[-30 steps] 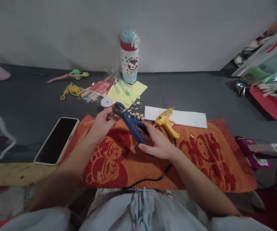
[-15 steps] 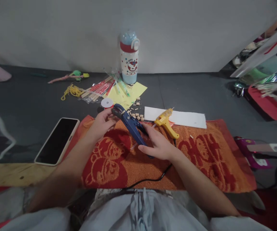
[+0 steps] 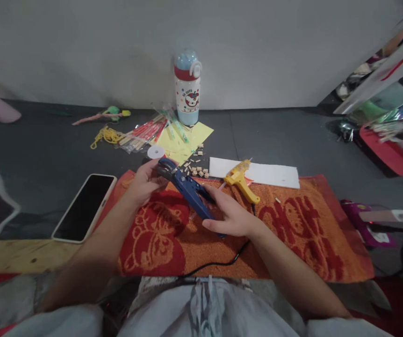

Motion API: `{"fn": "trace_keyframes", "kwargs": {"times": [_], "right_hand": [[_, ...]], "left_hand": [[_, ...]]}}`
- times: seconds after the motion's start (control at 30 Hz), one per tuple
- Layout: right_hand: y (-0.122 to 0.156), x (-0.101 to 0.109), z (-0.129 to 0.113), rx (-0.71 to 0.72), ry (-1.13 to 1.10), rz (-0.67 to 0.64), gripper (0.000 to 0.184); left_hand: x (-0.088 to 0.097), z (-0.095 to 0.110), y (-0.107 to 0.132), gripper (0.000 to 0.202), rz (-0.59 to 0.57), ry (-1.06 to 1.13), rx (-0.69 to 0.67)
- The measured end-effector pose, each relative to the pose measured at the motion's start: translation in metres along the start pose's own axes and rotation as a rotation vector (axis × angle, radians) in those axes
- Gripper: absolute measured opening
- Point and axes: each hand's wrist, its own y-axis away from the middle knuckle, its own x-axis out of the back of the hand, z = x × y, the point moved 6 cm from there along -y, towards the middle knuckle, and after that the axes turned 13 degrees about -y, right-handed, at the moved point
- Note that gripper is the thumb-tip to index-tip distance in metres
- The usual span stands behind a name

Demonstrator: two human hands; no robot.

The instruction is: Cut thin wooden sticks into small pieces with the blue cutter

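Over the orange towel point(image 3: 219, 262), my right hand point(image 3: 229, 213) is wrapped around the handles of a blue plier-like hand cutter point(image 3: 190, 189), which slants up to the left. My left hand point(image 3: 145, 180) is closed at the cutter's dark rounded head, fingers bent against it. Whatever the left fingertips pinch is hidden behind the head. Just beyond the head lie several short pieces of wooden stick point(image 3: 199, 172). To the right of the cutter, a yellow glue gun point(image 3: 240, 180) rests across a white board point(image 3: 275, 174) and the towel.
A white spool point(image 3: 155, 152) stands behind my left hand, near bagged sticks point(image 3: 143, 133) and yellow paper point(image 3: 196, 138). A bottle point(image 3: 188, 93) stands by the wall. A phone point(image 3: 85, 208) lies left; a black cord point(image 3: 219, 264) crosses the towel. A purple box point(image 3: 366, 227) sits right.
The cutter's head has shifted slightly left and down, and my left hand has moved a little left with it. My right hand keeps its hold on the handles. The view has tilted slightly.
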Motion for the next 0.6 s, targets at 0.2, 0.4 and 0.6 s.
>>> {"fn": "trace_keyframes", "kwargs": {"times": [0.2,0.4,0.6], "right_hand": [[0.002,0.001,0.0,0.057,0.034,-0.023,0.08],[0.004,0.001,-0.002,0.111,0.013,-0.029,0.08],[0.003,0.002,0.003,0.075,0.019,0.001,0.082]], "left_hand": [[0.003,0.008,0.003,0.051,-0.024,-0.012,-0.121],[0.002,0.013,0.009,0.054,-0.055,-0.055,-0.175],[0.001,0.009,0.007,0.052,0.01,-0.021,-0.087]]}}
